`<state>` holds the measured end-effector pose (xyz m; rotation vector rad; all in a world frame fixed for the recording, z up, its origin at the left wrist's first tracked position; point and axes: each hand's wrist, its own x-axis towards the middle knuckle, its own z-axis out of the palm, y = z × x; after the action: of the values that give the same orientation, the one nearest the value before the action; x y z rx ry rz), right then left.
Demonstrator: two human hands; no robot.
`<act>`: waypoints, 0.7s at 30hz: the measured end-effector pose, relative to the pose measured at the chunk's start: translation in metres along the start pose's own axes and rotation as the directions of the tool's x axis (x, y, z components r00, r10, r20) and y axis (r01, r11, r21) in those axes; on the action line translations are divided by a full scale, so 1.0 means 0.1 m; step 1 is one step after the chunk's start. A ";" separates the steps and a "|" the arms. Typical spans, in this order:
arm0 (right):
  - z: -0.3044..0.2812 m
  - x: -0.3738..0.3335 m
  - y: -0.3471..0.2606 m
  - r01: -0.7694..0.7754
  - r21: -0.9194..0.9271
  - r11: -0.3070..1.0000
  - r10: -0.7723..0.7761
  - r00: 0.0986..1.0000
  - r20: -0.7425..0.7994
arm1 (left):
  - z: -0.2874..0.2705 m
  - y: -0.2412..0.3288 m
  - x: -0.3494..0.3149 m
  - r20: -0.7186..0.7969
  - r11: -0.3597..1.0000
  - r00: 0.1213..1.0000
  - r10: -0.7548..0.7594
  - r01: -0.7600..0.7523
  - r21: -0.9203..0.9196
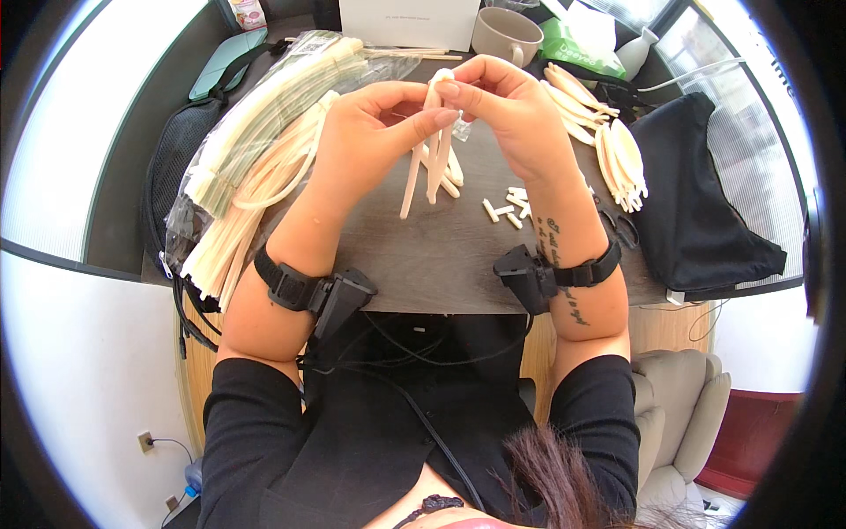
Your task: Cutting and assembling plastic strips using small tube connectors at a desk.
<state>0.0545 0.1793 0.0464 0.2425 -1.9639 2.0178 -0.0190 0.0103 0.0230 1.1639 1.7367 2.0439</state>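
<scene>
Several cream fuzzy craft stems (pixel 434 172), like pipe cleaners, hang down between my hands above the middle of the desk, gathered at their upper ends. My left hand (pixel 370 132) pinches them from the left, thumb laid across them. From the other side my right hand (pixel 511 110) grips the top of the same stems, its thumb and forefinger closed there. The fingers hide how the tops are joined. Behind the hanging stems, a few more cream stems (pixel 453 167) lie on the desk. Short cut pieces (pixel 504 211) are scattered near my right wrist.
A clear plastic bag (pixel 264 115) of long cream and pale green stems covers the left side. Looped, petal-shaped stem pieces (pixel 621 163) lie at right, beside scissors (pixel 624 231) and a black pouch (pixel 701 194). A mug (pixel 507 35) and white box (pixel 408 22) stand behind.
</scene>
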 end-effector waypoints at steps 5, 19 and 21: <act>0.04 0.00 0.00 0.019 0.017 1.000 -0.019 1.000 -0.003 | -0.02 0.05 0.02 0.005 0.995 0.996 -0.084 0.083 0.047; -0.16 -0.16 0.19 0.296 -0.934 0.202 0.172 0.928 0.331 | -0.24 -0.05 0.15 -0.275 0.961 0.957 -0.090 0.012 -0.276; -0.15 -0.15 0.22 0.342 -0.921 0.187 0.163 0.914 0.372 | -0.25 -0.04 0.14 -0.278 0.961 0.956 -0.093 0.014 -0.277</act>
<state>0.0623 0.1922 0.0202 0.4339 -2.9502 0.1894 -0.0465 0.0022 0.0253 0.7576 1.5119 2.4218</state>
